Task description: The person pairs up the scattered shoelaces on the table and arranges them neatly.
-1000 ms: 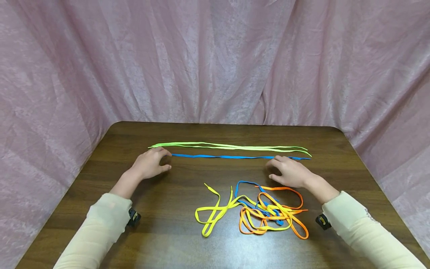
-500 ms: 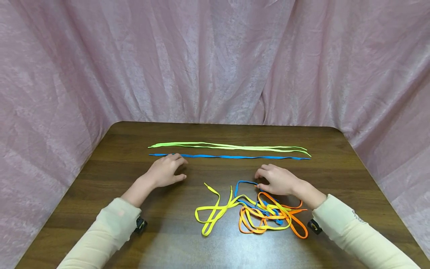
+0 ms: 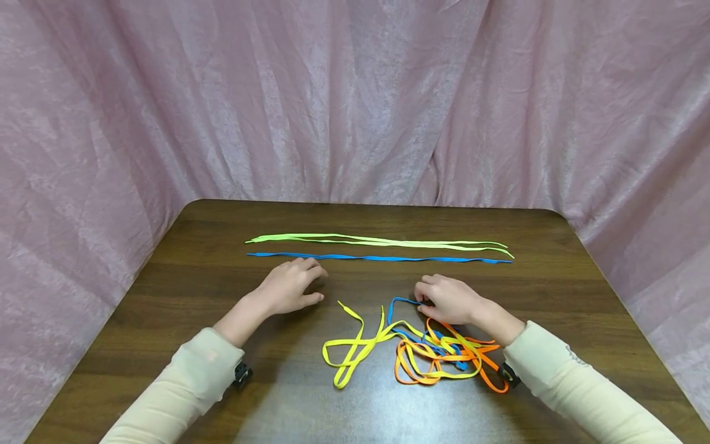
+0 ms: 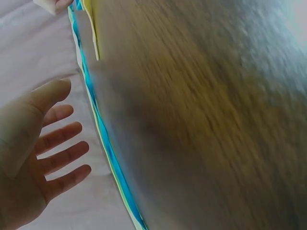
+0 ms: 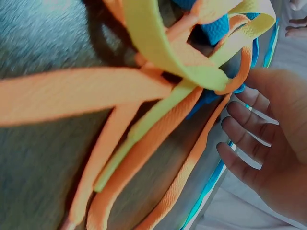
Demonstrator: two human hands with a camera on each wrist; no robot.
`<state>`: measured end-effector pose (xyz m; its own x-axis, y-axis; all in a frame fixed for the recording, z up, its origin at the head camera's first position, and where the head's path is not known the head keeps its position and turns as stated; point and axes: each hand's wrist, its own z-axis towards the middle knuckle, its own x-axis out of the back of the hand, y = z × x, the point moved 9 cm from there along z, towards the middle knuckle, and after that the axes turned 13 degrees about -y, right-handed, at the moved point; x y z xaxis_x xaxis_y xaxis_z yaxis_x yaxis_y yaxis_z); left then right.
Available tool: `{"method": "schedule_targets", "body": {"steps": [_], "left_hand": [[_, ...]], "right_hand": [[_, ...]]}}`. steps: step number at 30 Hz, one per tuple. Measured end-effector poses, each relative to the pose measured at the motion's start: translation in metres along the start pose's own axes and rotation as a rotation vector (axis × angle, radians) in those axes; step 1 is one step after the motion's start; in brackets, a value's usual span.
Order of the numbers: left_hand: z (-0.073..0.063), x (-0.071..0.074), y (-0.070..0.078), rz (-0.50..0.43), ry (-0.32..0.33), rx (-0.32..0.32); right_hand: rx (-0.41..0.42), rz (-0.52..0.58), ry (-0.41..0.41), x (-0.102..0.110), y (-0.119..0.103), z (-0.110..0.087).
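- The left hand [image 3: 292,286] holds nothing; its fingers are apart and loosely bent, the thumb held away from them.
- The straight blue lace [image 3: 379,258] lies just beyond the left hand's fingertips, running across past the far side of the right hand [image 3: 448,300].
- The right hand is at the far edge of a tangle, its thumb and forefinger at the loose blue lace [image 5: 217,29]; whether they pinch it, I cannot tell.
- Orange lacing [image 5: 86,91] loops on the near side of the right hand, one strand passing close by its fingers.
- Yellow lacing [image 5: 144,28] crosses over the orange there and reaches out between the two hands.
- Two green laces [image 3: 402,244] lie beyond both hands, just past the straight blue lace and roughly along it.
- All of the laces are on the brown table [image 3: 299,401] under the hands.
- A pink curtain [image 3: 355,105] hangs behind, beyond both hands.
- Pale sleeves [image 3: 188,382] reach to both wrists.
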<state>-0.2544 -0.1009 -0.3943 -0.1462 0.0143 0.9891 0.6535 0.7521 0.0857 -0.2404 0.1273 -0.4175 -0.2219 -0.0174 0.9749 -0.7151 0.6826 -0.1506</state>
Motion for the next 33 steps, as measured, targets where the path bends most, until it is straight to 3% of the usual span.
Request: {"method": "schedule_targets", "body": {"steps": [9, 17, 25, 33], "left_hand": [[0.010, 0.002, 0.019, 0.014, 0.008, -0.050], [0.022, 0.002, 0.038, 0.010, -0.004, -0.097], [0.040, 0.005, 0.062, 0.039, -0.019, -0.139], [0.059, -0.001, 0.090, 0.094, -0.047, -0.199]], "right_hand": [[0.030, -0.028, 0.039, 0.002, -0.004, 0.002], [0.042, 0.007, 0.176, 0.023, 0.001, -0.005], [0.026, 0.030, 0.216, 0.039, 0.008, -0.016], [0.032, 0.010, 0.306, 0.053, 0.010, -0.029]]}}
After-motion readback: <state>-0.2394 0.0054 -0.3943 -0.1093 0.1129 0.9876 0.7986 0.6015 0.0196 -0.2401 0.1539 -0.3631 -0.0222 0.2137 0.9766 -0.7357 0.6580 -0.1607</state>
